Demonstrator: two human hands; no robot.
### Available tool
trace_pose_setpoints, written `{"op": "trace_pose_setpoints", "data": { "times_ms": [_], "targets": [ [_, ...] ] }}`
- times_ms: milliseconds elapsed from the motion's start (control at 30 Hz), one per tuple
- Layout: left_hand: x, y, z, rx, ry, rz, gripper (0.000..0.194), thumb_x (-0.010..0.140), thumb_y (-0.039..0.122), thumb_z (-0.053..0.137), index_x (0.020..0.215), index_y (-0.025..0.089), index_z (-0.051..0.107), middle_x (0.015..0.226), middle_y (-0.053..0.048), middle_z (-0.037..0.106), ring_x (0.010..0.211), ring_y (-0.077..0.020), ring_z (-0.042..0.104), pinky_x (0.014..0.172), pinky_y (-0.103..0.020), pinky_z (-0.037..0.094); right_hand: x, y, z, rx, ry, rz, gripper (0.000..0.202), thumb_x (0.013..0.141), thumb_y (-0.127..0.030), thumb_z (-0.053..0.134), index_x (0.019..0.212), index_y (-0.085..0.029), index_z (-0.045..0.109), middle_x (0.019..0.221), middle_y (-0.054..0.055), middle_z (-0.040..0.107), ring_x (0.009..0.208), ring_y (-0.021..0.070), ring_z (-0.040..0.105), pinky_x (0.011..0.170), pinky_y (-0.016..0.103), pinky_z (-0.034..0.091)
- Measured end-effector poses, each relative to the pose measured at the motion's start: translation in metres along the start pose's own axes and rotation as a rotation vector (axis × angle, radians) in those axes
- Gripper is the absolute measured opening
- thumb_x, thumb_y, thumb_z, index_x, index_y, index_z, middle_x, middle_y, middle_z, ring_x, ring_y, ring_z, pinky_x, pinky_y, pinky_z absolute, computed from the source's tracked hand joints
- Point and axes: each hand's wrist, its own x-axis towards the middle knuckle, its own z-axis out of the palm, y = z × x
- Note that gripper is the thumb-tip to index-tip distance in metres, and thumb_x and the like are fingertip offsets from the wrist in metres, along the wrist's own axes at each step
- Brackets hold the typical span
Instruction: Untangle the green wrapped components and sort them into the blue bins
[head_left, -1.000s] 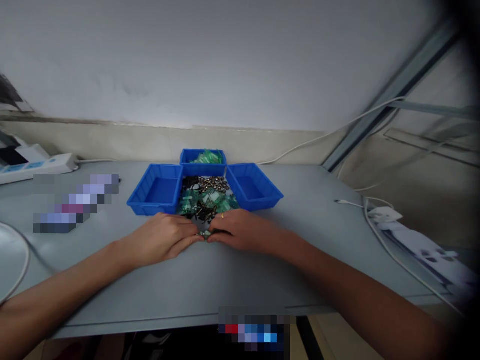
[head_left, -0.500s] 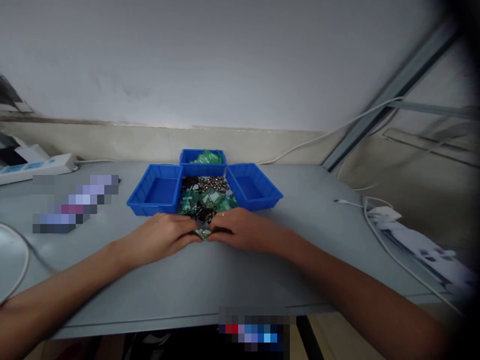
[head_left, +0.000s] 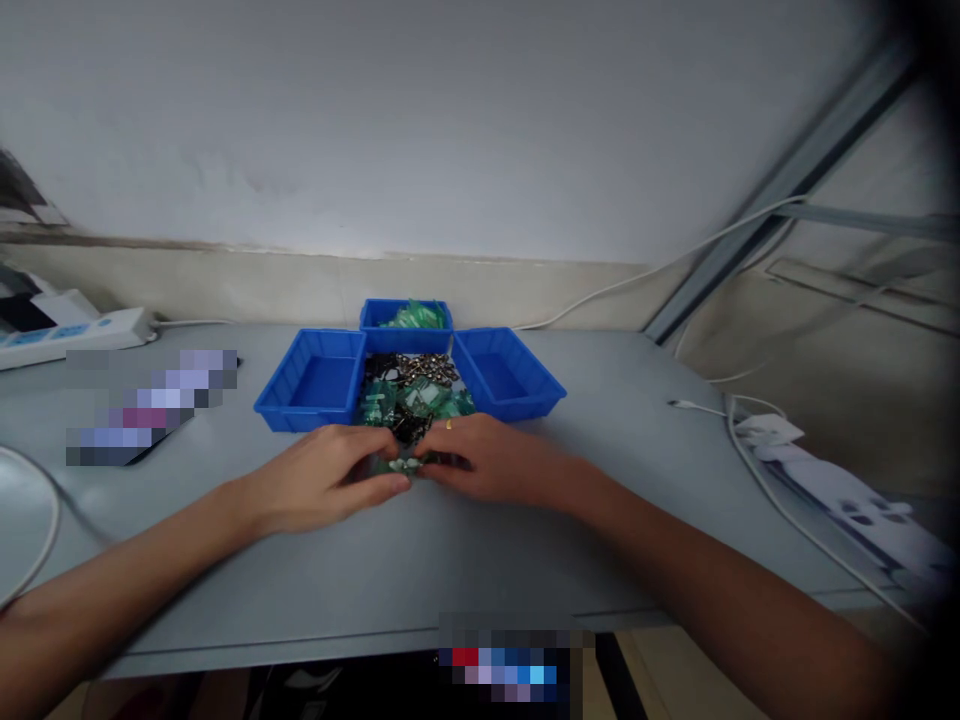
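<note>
A small green plastic packet (head_left: 405, 466) with pale pieces showing in it lies between my two hands, low over the near side of the pile. My left hand (head_left: 330, 475) is at its left, thumb and fingers parted around that end. From the right, my right hand (head_left: 480, 458), with a ring on one finger, pinches the packet's other end. Just beyond the fingers, several green packets (head_left: 426, 395) lie with dark, shiny small metal parts (head_left: 427, 370) and black small parts (head_left: 411, 425). Exactly what the packet contains is too small to tell.
Blue bins flank the pile, one on the left (head_left: 315, 375) and one on the right (head_left: 510, 370). Behind it a third blue bin (head_left: 405, 335) holds green packets. A power strip (head_left: 97, 335) is at far left; white cables (head_left: 795, 530) run along the right.
My left thumb and fingers have spread apart from their pinch on the packet. The right hand has shifted only slightly, and the bins and pile stay put.
</note>
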Motion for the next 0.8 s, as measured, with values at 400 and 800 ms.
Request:
{"op": "trace_pose_setpoints", "data": {
  "times_ms": [400, 800],
  "targets": [
    [0.007, -0.003, 0.005, -0.452, -0.064, -0.181, 0.031, 0.082, 0.043, 0.043, 0.098, 0.017, 0.050, 0.063, 0.003, 0.051, 0.057, -0.0088, 0.048, 0.049, -0.018, 0.038, 0.000, 0.012, 0.009, -0.090, 0.165, -0.118, 0.022, 0.083, -0.026, 0.045, 0.101, -0.019, 0.055, 0.096, 0.006, 0.056, 0.089, 0.0138, 0.051, 0.077, 0.027, 0.041],
    [0.007, -0.005, 0.005, -0.284, 0.098, -0.172, 0.026, 0.079, 0.039, 0.048, 0.091, 0.019, 0.057, 0.068, 0.002, 0.053, 0.062, -0.0102, 0.049, 0.054, -0.020, 0.039, -0.004, -0.001, 0.000, 0.108, 0.065, -0.002, 0.054, 0.075, -0.040, 0.055, 0.121, -0.020, 0.038, 0.114, 0.006, 0.049, 0.102, 0.0166, 0.046, 0.085, 0.029, 0.037]
  ]
}}
